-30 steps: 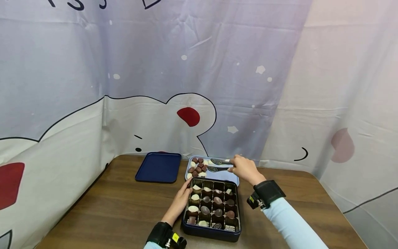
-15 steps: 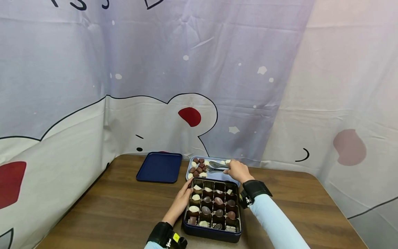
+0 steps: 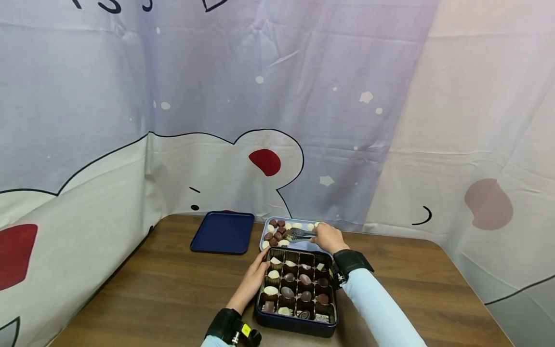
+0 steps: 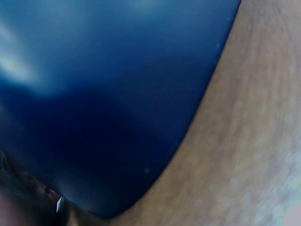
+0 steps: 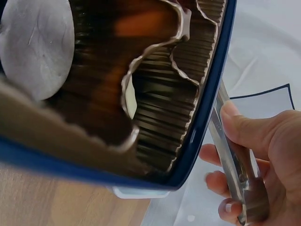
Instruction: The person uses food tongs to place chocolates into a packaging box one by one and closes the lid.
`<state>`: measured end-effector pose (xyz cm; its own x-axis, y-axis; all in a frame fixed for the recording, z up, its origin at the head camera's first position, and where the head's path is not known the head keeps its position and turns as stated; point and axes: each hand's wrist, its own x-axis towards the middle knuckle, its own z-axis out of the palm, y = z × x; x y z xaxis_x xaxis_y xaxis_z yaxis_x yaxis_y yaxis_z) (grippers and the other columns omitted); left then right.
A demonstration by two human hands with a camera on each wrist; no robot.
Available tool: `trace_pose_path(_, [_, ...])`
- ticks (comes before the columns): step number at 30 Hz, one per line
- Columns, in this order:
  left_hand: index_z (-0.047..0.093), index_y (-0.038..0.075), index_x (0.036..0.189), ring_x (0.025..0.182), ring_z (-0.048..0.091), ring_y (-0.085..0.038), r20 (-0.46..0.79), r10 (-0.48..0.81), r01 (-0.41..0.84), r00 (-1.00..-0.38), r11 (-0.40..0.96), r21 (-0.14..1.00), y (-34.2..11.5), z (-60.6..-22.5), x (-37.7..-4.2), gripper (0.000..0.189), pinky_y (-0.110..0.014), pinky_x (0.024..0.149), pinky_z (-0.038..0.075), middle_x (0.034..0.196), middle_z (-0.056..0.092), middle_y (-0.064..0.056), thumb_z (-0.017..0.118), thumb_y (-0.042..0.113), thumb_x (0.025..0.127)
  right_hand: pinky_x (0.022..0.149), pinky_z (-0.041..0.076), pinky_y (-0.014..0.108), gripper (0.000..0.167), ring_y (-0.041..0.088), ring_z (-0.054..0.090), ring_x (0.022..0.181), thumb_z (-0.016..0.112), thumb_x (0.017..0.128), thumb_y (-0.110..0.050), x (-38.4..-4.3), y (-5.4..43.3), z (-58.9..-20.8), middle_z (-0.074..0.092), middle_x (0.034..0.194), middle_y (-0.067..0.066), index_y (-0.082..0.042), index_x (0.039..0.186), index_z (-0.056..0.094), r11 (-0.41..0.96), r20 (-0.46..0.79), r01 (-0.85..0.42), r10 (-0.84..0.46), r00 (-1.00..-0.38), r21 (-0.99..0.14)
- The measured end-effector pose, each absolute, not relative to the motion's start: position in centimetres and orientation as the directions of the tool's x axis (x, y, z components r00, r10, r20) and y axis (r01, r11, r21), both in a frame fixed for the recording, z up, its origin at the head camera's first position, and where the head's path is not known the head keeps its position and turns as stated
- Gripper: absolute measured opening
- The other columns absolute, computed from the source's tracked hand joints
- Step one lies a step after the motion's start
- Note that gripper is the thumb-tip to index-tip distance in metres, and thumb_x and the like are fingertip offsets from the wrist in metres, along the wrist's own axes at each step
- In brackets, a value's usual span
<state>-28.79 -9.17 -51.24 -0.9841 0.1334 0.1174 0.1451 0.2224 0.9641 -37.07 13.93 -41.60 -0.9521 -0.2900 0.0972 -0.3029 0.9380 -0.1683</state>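
In the head view a dark blue chocolate box (image 3: pixel 296 331) stands on the table, its divided insert holding white, brown and grey-looking chocolates. My left hand (image 3: pixel 250 284) grips the box's far left side, thumb at the rim. Behind the box, my right hand (image 3: pixel 329 238) holds metal tongs (image 3: pixel 303 233) with perforated heads; the right wrist view shows the handles of the tongs (image 5: pixel 235 169) between thumb and curled fingers. The tong heads are among loose chocolates (image 3: pixel 277 236) on a light blue tray (image 3: pixel 303 246). Whether they pinch one is too small to tell.
A dark blue lid (image 3: pixel 222 233) lies at the back left of the wooden table (image 3: pixel 165 289). A printed curtain (image 3: pixel 208 178) hangs right behind the table's far edge. The box hides the tray's near edge.
My right hand has moved left and slightly forward over the tray. The tong heads have come closer together beside the brown chocolates. The left hand and box stay put.
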Motion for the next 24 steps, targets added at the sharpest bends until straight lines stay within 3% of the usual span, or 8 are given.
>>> trace_pose_path(5, [0.024, 0.017, 0.152, 0.14, 0.024, -0.043, 0.113, 0.133, 0.138, -0.985, 0.201, 0.97, -9.1, -51.1, -28.6, 0.05, -0.063, 0.106, 0.025, 0.155, 0.023, -0.022, 0.035, 0.02, 0.103, 0.062, 0.047, 0.038, 0.012, 0.022, 0.06, 0.075, 0.07, 0.085, -0.024, -37.0, 14.2, -41.5, 0.06, 0.085, 0.005, -0.013, 0.088, 0.071, 0.945, 0.103, -0.291, -0.278, -0.955, -0.152])
trace_pose_path(12, [0.024, 0.016, 0.152, 0.14, 0.023, -0.043, 0.11, 0.137, 0.137, -0.984, 0.201, 0.97, -9.1, -51.1, -28.6, 0.05, -0.063, 0.106, 0.025, 0.155, 0.023, -0.022, 0.034, 0.02, 0.103, 0.079, 0.051, 0.048, 0.037, 0.031, 0.064, 0.094, 0.067, 0.087, -0.024, -36.6, 15.3, -40.7, 0.065, 0.112, 0.013, -0.007, 0.12, 0.067, 0.941, 0.09, -0.266, -0.252, -0.964, -0.208])
trace_pose_path(24, [0.025, 0.015, 0.152, 0.139, 0.025, -0.044, 0.121, 0.141, 0.148, -0.983, 0.204, 0.968, -9.2, -51.2, -28.6, 0.05, -0.063, 0.106, 0.026, 0.154, 0.025, -0.023, 0.034, 0.019, 0.103, 0.097, 0.037, 0.062, 0.037, 0.045, 0.047, 0.124, 0.064, 0.09, -0.026, -33.8, 18.6, -36.4, 0.048, 0.139, 0.024, -0.007, 0.122, 0.066, 0.908, 0.131, -0.359, -0.338, -0.932, -0.214])
